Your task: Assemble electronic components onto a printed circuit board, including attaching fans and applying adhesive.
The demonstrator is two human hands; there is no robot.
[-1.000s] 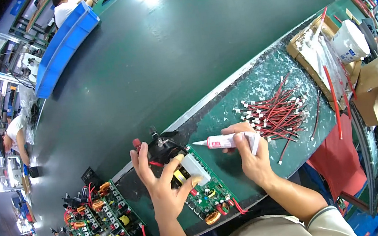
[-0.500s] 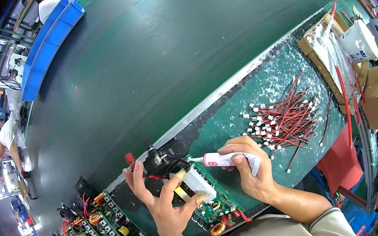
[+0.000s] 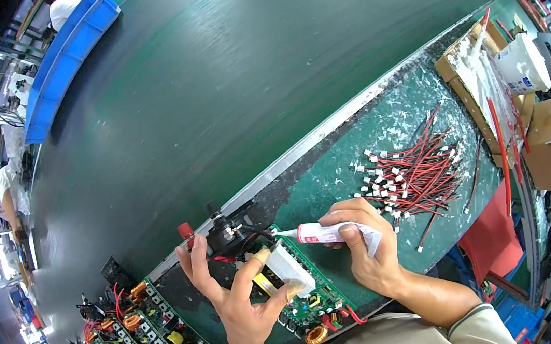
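Left end of the bench surface [image 3: 329, 189]: cluster of loaded circuit boards [image 3: 145, 332], orange coils and red leads among them. Next, close to the far edge, a black part [image 3: 223, 237] with a red knob [image 3: 186, 230] and a black one. My left hand [image 3: 240, 303] is on the near side of it: thumb and forefinger pinching the white block [image 3: 289, 270], other fingers spread toward the red knob. Block sits on the green board [image 3: 326, 291], which lies slantwise, one end by the near edge, copper-coloured coil [image 3: 315, 335] there. My right hand [image 3: 370, 246] is clenched round a white tube [image 3: 321, 232], nozzle [image 3: 287, 234] pointing left at the board's corner toward the far edge; cannot tell whether the tip touches. Farther right, mid-surface: heap of red-and-black wires [image 3: 414, 182], white connectors on their ends. Right end: cardboard box [image 3: 458, 91], white bucket [image 3: 520, 66] beside it.
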